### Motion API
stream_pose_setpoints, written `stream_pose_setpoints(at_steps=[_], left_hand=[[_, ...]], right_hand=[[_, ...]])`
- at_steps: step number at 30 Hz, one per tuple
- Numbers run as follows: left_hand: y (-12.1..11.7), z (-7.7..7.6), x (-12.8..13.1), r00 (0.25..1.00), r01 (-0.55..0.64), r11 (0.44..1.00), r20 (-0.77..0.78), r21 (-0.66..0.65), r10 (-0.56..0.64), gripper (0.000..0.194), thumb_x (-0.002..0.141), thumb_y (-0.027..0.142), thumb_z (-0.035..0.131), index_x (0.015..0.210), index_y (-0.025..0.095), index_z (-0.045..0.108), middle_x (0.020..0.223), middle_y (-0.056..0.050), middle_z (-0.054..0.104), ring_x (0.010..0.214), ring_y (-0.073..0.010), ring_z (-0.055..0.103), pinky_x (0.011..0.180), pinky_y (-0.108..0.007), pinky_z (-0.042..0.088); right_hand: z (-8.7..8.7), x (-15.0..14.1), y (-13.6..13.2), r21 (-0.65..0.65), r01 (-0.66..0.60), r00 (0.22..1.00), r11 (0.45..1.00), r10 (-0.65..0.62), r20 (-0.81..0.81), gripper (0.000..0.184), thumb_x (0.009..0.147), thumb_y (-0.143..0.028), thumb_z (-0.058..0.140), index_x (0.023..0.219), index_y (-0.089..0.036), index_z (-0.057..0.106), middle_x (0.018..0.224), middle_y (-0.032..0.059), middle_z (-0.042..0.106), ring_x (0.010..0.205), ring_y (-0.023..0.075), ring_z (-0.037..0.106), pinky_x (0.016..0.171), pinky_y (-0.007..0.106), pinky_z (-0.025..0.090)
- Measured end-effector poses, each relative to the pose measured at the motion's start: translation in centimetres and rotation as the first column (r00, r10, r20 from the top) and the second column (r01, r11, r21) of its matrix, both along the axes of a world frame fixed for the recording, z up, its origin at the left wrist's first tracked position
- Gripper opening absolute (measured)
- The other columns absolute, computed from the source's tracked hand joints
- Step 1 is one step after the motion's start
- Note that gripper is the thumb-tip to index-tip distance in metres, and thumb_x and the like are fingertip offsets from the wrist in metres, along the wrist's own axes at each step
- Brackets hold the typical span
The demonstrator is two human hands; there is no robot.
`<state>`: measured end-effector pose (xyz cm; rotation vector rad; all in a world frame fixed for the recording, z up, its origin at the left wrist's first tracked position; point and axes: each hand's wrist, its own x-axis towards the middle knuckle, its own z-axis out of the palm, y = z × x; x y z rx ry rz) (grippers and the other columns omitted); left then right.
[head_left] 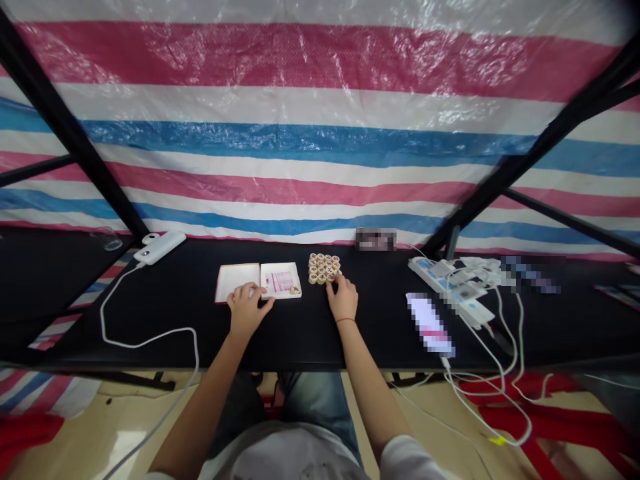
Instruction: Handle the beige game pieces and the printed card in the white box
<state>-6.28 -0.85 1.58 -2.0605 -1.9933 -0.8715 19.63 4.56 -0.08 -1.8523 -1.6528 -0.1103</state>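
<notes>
Behind the open box point(235, 280), the striped sheet point(300, 153) fills your view from side to side. Your black table point(295, 340) runs beneath the box and out past both its ends. Well to the right of the box you have a white power strip point(423, 267) loaded with plugs and cables. The box itself lies open in two shallow halves, side by side. Beyond it on the left sits a white device point(163, 248) with a cable. Your left hand point(245, 310) is at the box's near edge, where the halves meet, thumb and fingers apart. Your right hand point(344, 303) is right of the box, fingertips at the near corner of the round pieces point(323, 268); you cannot tell whether they grip one. Those pieces stand in close rows just right of the box. A lone piece point(295, 289) lies inside the box's right half, near its front right corner.
</notes>
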Motion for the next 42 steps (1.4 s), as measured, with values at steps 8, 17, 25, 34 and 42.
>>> stream_pose_setpoints(at_steps=[8,17,25,34,42], left_hand=[[2.4,2.0,3.9,0.937,0.342,0.937,-0.051,-0.072,-0.346,0.032,0.092,0.035,0.048,0.119,0.023,0.061,0.112,-0.009,0.067,0.103,-0.0236,0.057,0.086,-0.036,0.039],[3.5,2.0,5.7,0.921,0.377,0.894,-0.002,-0.241,-0.389,0.022,0.091,0.025,0.047,0.102,0.018,0.064,0.093,-0.008,0.069,0.087,-0.0223,0.065,0.081,-0.036,0.046],[4.5,0.9,5.4,0.790,0.531,0.847,0.363,-0.002,-0.494,0.020,0.085,0.020,0.055,0.104,0.021,0.061,0.100,-0.005,0.063,0.092,-0.0174,0.063,0.085,-0.032,0.052],[3.8,0.7,6.4,0.653,0.532,0.819,0.513,0.214,-0.558,0.023,0.089,0.025,0.055,0.110,0.024,0.063,0.100,-0.004,0.066,0.085,-0.0149,0.064,0.081,-0.031,0.054],[3.7,0.3,6.8,0.632,0.502,0.840,0.577,0.203,-0.517,0.023,0.089,0.028,0.055,0.110,0.023,0.063,0.099,-0.005,0.068,0.087,-0.0160,0.064,0.080,-0.031,0.055]], right_hand=[[0.9,-3.4,-1.5,0.094,-0.563,0.818,0.821,0.570,-0.078,0.029,0.084,-0.026,0.051,0.111,-0.017,0.055,0.104,0.0094,0.063,0.094,0.0216,0.058,0.085,0.034,0.044],[0.6,-4.3,-1.3,-0.113,-0.584,0.806,0.804,0.591,0.042,0.037,0.086,-0.029,0.055,0.120,-0.015,0.053,0.109,0.0110,0.065,0.099,0.0251,0.057,0.084,0.037,0.044],[0.6,-4.3,-1.2,-0.048,-0.605,0.795,0.794,0.606,0.004,0.029,0.087,-0.029,0.056,0.114,-0.018,0.058,0.104,0.0088,0.066,0.096,0.0226,0.059,0.081,0.034,0.045],[1.3,-4.2,-2.0,0.095,-0.520,0.854,0.849,0.520,0.022,0.020,0.089,-0.033,0.054,0.096,-0.017,0.062,0.086,0.0070,0.065,0.081,0.0207,0.059,0.071,0.031,0.041],[1.8,-4.2,-2.3,0.079,-0.521,0.852,0.850,0.523,-0.002,0.020,0.087,-0.032,0.053,0.096,-0.018,0.063,0.091,0.0078,0.067,0.084,0.0210,0.059,0.074,0.032,0.040]])
